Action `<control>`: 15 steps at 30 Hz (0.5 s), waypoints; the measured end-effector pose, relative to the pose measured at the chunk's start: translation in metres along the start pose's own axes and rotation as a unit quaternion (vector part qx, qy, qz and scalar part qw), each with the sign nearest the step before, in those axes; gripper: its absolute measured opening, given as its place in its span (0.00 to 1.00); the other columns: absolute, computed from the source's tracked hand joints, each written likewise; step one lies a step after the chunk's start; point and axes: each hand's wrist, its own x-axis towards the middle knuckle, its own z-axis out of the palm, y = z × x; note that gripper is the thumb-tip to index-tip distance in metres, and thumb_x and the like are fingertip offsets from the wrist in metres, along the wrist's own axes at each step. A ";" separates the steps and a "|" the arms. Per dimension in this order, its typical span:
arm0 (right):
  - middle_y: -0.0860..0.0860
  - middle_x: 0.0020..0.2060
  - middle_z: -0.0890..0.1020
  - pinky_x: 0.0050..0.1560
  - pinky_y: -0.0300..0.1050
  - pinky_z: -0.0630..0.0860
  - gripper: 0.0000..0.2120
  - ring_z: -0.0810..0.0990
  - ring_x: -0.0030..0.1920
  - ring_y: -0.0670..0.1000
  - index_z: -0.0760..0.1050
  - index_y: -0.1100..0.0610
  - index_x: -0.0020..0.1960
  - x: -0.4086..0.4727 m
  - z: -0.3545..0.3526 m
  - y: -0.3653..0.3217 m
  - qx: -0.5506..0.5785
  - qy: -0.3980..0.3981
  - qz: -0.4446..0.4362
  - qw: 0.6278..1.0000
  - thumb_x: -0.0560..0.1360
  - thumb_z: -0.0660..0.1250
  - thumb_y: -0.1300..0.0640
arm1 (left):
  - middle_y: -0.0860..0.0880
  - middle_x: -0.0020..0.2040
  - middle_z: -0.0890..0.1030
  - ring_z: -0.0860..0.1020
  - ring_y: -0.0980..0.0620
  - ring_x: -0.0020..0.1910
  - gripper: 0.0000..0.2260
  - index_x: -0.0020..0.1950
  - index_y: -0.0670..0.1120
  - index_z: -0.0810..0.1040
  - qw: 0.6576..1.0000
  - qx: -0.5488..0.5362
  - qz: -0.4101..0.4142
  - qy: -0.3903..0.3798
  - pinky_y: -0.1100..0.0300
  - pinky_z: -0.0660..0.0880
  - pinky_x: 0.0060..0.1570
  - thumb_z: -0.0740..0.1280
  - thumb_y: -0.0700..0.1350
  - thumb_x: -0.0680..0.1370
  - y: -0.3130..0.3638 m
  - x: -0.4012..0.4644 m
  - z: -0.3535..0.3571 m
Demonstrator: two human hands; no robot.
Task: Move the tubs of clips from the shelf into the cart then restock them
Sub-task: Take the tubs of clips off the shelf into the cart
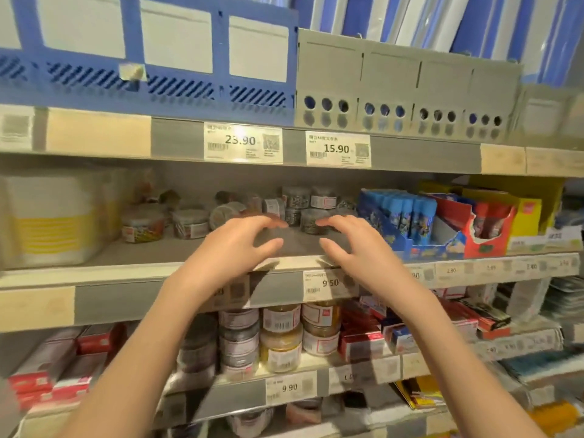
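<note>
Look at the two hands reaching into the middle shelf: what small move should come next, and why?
Probably both hands should reach a little deeper and close round the nearest tub of clips. The left hand and right hand are spread, hold nothing, and frame that tub, which stands apart from their fingertips at the front of the cluster of tubs further back on the shelf.

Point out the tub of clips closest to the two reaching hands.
The silver-filled tub of clips at the front of the cluster, between the fingertips of the left hand and right hand; other tubs sit behind or farther left.
</note>
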 end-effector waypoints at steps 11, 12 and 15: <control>0.51 0.68 0.70 0.63 0.39 0.64 0.26 0.70 0.66 0.51 0.65 0.53 0.71 0.079 0.011 0.034 0.031 -0.154 0.047 0.986 0.75 0.67 0.58 | 0.58 0.60 0.72 0.71 0.59 0.56 0.16 0.66 0.57 0.70 0.996 -0.038 -0.061 -0.051 0.66 0.64 0.56 0.63 0.50 0.78 -0.009 0.031 0.003; 0.52 0.68 0.70 0.64 0.41 0.66 0.28 0.70 0.66 0.52 0.64 0.53 0.72 0.084 0.014 0.039 0.030 -0.168 0.053 0.984 0.74 0.68 0.58 | 0.59 0.57 0.70 0.70 0.60 0.57 0.17 0.67 0.58 0.69 0.995 -0.042 -0.070 -0.060 0.67 0.63 0.56 0.63 0.50 0.78 -0.011 0.030 0.005; 0.52 0.68 0.71 0.64 0.44 0.68 0.30 0.71 0.65 0.53 0.62 0.52 0.73 0.089 0.023 0.049 0.017 -0.198 0.055 0.979 0.74 0.68 0.57 | 0.60 0.57 0.70 0.69 0.61 0.57 0.14 0.61 0.62 0.68 0.991 -0.081 -0.088 -0.056 0.67 0.63 0.57 0.65 0.52 0.77 -0.015 0.028 0.007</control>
